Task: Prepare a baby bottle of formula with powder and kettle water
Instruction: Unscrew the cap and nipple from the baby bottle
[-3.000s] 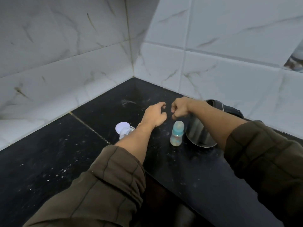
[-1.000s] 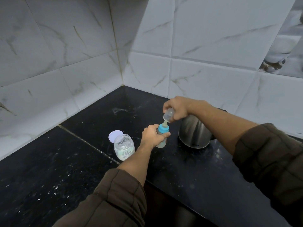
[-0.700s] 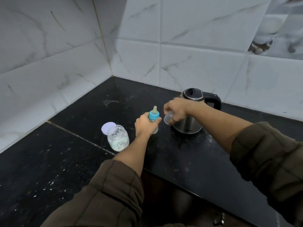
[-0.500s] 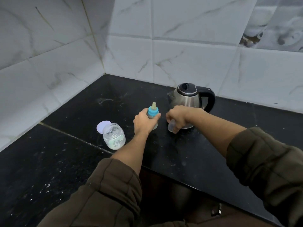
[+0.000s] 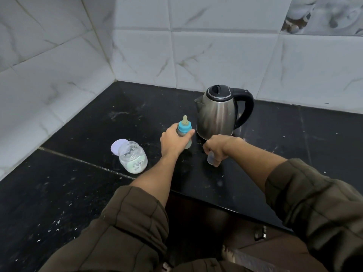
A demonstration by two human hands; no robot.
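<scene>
A small baby bottle [image 5: 184, 128] with a blue collar and a bare teat stands upright on the black counter. My left hand [image 5: 173, 141] grips its body. To its right my right hand [image 5: 217, 147] holds the bottle's clear cap [image 5: 211, 160] down against the counter. Behind both hands stands a steel kettle [image 5: 217, 112] with a black lid and handle, spout turned left. An open glass jar [image 5: 133, 158] holding white powder sits left of the bottle.
The jar's pale round lid [image 5: 117, 148] lies just behind the jar. The black stone counter [image 5: 68, 193] meets white tiled walls in a corner at the back. Its front edge runs under my right forearm, with a dark cabinet front below.
My right hand pulled the clear cap off the bottle's teat and lowered it to the counter on the right. My left hand took hold of the bottle and keeps it upright.
</scene>
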